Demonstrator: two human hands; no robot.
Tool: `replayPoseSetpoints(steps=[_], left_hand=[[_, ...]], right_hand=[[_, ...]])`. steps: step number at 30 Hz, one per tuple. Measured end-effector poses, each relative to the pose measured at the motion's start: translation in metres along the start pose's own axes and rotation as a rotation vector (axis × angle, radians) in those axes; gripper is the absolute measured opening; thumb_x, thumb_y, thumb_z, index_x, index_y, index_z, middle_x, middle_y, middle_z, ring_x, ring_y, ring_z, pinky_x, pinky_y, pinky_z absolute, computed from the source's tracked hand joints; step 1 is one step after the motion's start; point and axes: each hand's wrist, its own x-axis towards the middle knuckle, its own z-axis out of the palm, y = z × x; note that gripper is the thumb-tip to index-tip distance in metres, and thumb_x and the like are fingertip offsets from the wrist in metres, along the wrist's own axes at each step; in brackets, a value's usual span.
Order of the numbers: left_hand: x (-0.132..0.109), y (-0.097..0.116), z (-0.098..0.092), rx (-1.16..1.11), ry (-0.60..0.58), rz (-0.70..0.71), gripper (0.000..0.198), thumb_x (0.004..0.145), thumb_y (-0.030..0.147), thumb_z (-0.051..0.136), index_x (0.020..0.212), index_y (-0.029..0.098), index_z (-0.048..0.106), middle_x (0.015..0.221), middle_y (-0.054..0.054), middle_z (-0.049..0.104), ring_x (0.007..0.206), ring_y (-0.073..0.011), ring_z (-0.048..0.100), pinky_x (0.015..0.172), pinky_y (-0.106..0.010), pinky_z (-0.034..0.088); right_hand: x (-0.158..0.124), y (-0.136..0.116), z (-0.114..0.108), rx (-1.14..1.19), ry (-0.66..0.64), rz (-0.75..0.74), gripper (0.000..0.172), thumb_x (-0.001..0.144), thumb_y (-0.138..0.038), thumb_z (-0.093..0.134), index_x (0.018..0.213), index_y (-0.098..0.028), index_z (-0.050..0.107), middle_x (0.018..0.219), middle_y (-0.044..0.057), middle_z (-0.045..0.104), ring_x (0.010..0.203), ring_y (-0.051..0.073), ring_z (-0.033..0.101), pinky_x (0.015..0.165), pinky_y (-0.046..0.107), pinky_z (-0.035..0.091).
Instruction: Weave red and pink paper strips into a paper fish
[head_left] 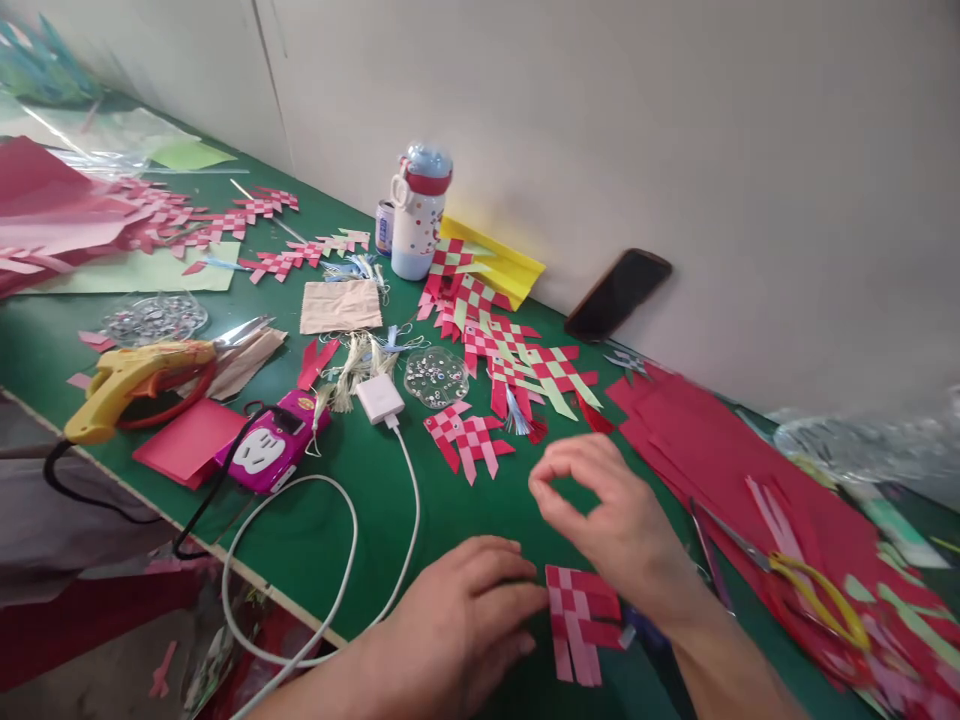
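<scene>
A woven piece of red and pink paper strips lies flat on the green tabletop close to me. My left hand rests at its left side, fingers loosely stretched, with one fingertip at the paper's edge. Just above the piece is my right hand, its thumb and forefinger pressed together in a pinch. Whatever that pinch holds, if anything, is too small to make out. A woven red and pink paper fish lies beyond my hands, near a clear dish of small googly eyes.
Woven fish pile up before a bottle. A phone leans on the wall. Right are red paper sheets and yellow-handled scissors. Left are a yellow glue gun, a purple power strip and a white cable.
</scene>
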Motion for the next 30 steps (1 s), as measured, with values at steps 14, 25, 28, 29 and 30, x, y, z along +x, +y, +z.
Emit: replayPoseSetpoints(steps=[14, 25, 28, 29, 30], left_hand=[[-0.010, 0.050, 0.044, -1.202, -0.085, -0.631, 0.038, 0.083, 0.050, 0.071, 0.080, 0.013, 0.075, 0.069, -0.003, 0.066, 0.063, -0.0097, 0.060, 0.066, -0.021, 0.051], [0.013, 0.057, 0.051, -1.089, -0.050, -0.633, 0.041, 0.083, 0.051, 0.071, 0.078, 0.011, 0.075, 0.069, -0.005, 0.069, 0.063, -0.0098, 0.062, 0.066, -0.020, 0.053], [0.013, 0.056, 0.056, -1.084, -0.033, -0.652, 0.040, 0.084, 0.050, 0.070, 0.080, 0.011, 0.075, 0.071, -0.006, 0.070, 0.063, -0.0101, 0.063, 0.065, -0.021, 0.054], [0.012, 0.055, 0.058, -1.084, -0.029, -0.658, 0.039, 0.085, 0.050, 0.069, 0.081, 0.011, 0.075, 0.072, -0.006, 0.071, 0.063, -0.0102, 0.063, 0.065, -0.022, 0.054], [0.011, 0.055, 0.060, -1.084, -0.026, -0.664, 0.039, 0.085, 0.050, 0.068, 0.081, 0.012, 0.074, 0.072, -0.006, 0.071, 0.063, -0.0103, 0.063, 0.065, -0.022, 0.054]], right_hand=[[-0.150, -0.052, 0.008, 0.085, 0.276, 0.071, 0.011, 0.087, -0.011, 0.061, 0.089, -0.021, 0.059, 0.087, 0.003, 0.060, 0.087, 0.017, 0.056, 0.079, 0.032, 0.051], [-0.163, -0.032, 0.007, 0.184, 0.309, 0.126, 0.013, 0.092, -0.010, 0.058, 0.098, -0.021, 0.060, 0.097, 0.003, 0.059, 0.091, 0.014, 0.058, 0.081, 0.029, 0.051], [-0.166, -0.030, 0.008, 0.208, 0.319, 0.159, 0.013, 0.093, -0.011, 0.057, 0.098, -0.021, 0.062, 0.097, 0.003, 0.060, 0.091, 0.013, 0.060, 0.081, 0.027, 0.052], [-0.167, -0.030, 0.009, 0.222, 0.321, 0.178, 0.012, 0.093, -0.012, 0.056, 0.097, -0.021, 0.062, 0.097, 0.003, 0.061, 0.090, 0.013, 0.061, 0.080, 0.026, 0.053], [-0.168, -0.030, 0.010, 0.234, 0.319, 0.195, 0.012, 0.093, -0.012, 0.056, 0.097, -0.021, 0.063, 0.097, 0.003, 0.061, 0.090, 0.013, 0.062, 0.079, 0.026, 0.053]])
